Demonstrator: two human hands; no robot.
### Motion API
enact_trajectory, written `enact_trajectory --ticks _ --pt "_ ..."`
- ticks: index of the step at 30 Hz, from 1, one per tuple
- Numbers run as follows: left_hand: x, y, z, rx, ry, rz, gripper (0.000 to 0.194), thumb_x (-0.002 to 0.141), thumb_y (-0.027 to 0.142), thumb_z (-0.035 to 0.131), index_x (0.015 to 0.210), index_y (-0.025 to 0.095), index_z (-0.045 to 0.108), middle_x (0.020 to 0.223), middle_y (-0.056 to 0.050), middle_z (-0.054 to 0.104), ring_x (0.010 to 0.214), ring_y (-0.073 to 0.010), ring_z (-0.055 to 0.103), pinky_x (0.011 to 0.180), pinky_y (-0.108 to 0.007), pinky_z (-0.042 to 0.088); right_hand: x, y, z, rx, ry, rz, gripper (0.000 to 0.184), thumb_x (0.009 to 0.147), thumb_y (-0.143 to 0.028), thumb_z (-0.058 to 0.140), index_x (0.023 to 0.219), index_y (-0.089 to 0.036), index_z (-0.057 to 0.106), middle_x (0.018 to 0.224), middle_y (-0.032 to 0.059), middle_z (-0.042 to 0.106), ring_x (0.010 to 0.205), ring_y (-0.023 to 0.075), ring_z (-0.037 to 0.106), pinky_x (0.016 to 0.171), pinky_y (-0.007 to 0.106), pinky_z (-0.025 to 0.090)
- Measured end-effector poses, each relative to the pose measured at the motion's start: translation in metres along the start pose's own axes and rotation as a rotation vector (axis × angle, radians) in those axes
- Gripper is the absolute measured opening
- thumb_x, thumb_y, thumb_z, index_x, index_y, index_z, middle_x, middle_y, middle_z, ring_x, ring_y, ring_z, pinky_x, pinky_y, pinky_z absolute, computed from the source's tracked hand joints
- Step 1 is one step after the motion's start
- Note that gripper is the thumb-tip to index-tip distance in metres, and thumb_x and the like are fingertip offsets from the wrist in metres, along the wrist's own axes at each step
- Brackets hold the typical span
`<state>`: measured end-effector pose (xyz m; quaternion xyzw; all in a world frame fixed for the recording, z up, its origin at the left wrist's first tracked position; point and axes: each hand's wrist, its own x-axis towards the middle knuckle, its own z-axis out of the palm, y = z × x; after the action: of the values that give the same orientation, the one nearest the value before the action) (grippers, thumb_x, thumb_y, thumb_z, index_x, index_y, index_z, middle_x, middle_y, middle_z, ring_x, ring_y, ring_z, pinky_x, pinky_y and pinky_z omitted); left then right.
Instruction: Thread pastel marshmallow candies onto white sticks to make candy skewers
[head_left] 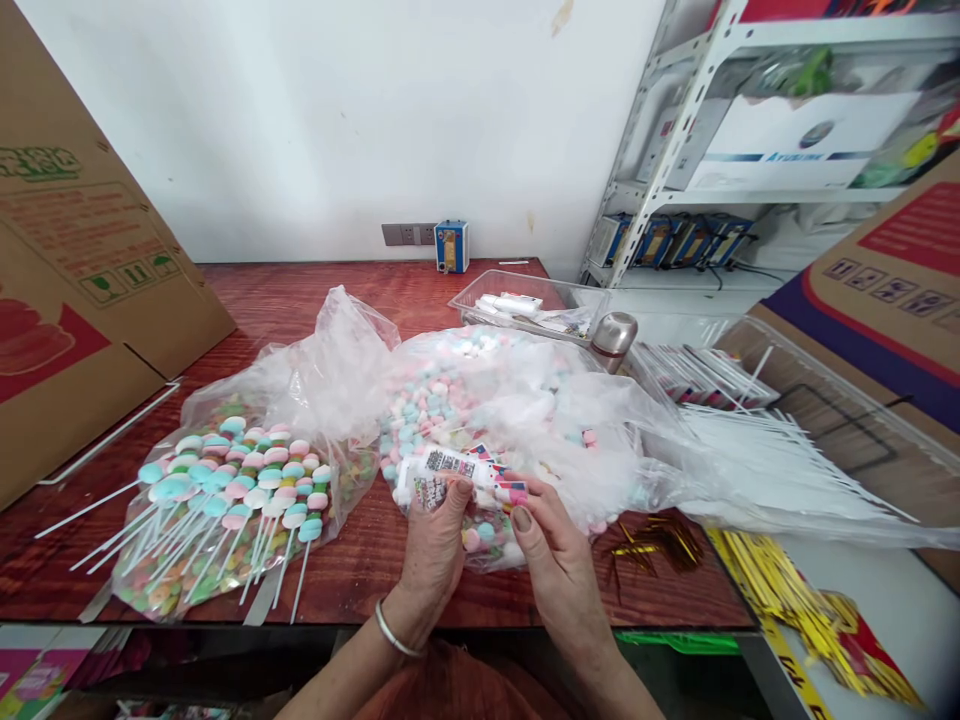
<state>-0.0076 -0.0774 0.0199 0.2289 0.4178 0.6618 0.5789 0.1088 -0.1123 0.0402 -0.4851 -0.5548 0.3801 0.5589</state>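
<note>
Both my hands meet at the near edge of a dark red wooden table (315, 290). My left hand (433, 548) and my right hand (553, 550) are closed together on a small printed packet (457, 472) with a barcode label, held just above a clear plastic bag of pastel candies (480, 400). To the left lies a pile of finished pastel lollipops (240, 480) on white sticks, resting on another plastic bag. A silver bangle sits on my left wrist.
Large cardboard boxes stand at the left (67, 270) and right (885, 300). White sticks (765, 450) and printed wrappers (697, 375) lie at the right, gold twist ties (652, 545) near the front. A clear tray (525, 300), a metal flask (613, 338) and a shelf rack (750, 130) stand behind.
</note>
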Motion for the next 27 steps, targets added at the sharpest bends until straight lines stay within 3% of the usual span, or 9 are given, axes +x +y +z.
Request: enact_trajectory --ticks 4,12,18,23,27 --pt "0.003 0.003 -0.003 0.087 -0.112 -0.079 0.036 0.064 0.039 0.085 0.076 0.018 0.059 0.066 0.004 0.061 0.059 -0.0106 0.055 0.058 -0.022 0.045 -0.001 0.003 0.003 0.056 -0.062 0.067 0.029 0.097 -0.040 0.052 0.107 -0.026 0.076 0.110 0.0058 0.072 0.106 0.0235 0.064 0.097 0.036 0.048" --pt "0.012 0.003 -0.018 0.277 -0.192 -0.138 0.040 0.068 0.046 0.081 0.063 0.015 0.056 0.051 0.005 0.049 0.046 -0.0069 0.042 0.046 -0.020 0.032 -0.014 0.023 0.006 0.042 0.017 0.093 0.030 0.099 -0.039 0.051 0.115 -0.026 0.072 0.117 0.0049 0.071 0.110 0.0219 0.062 0.100 0.034 0.046" --pt "0.010 0.005 -0.020 0.213 -0.272 -0.263 0.038 0.066 0.043 0.083 0.082 0.014 0.065 0.069 -0.001 0.062 0.057 -0.0103 0.053 0.049 -0.020 0.038 -0.013 0.026 0.002 -0.025 -0.034 0.022 0.029 0.097 -0.036 0.053 0.118 -0.026 0.071 0.117 0.0052 0.070 0.107 0.0205 0.063 0.098 0.032 0.048" --pt "0.010 0.004 -0.022 0.220 -0.249 -0.195 0.033 0.067 0.039 0.083 0.075 0.013 0.064 0.063 0.000 0.060 0.054 -0.0089 0.051 0.049 -0.019 0.038 -0.011 0.030 0.005 0.006 -0.008 0.093 0.032 0.095 -0.041 0.055 0.113 -0.023 0.073 0.111 0.0070 0.072 0.100 0.0216 0.065 0.094 0.035 0.052" --pt "0.012 0.005 -0.023 0.173 -0.206 -0.156 0.035 0.066 0.040 0.083 0.067 0.014 0.060 0.057 0.003 0.056 0.051 -0.0078 0.048 0.049 -0.019 0.037 -0.009 0.037 0.005 -0.027 0.039 0.129 0.033 0.090 -0.046 0.059 0.102 -0.021 0.077 0.113 0.0095 0.072 0.106 0.0253 0.065 0.098 0.041 0.051"
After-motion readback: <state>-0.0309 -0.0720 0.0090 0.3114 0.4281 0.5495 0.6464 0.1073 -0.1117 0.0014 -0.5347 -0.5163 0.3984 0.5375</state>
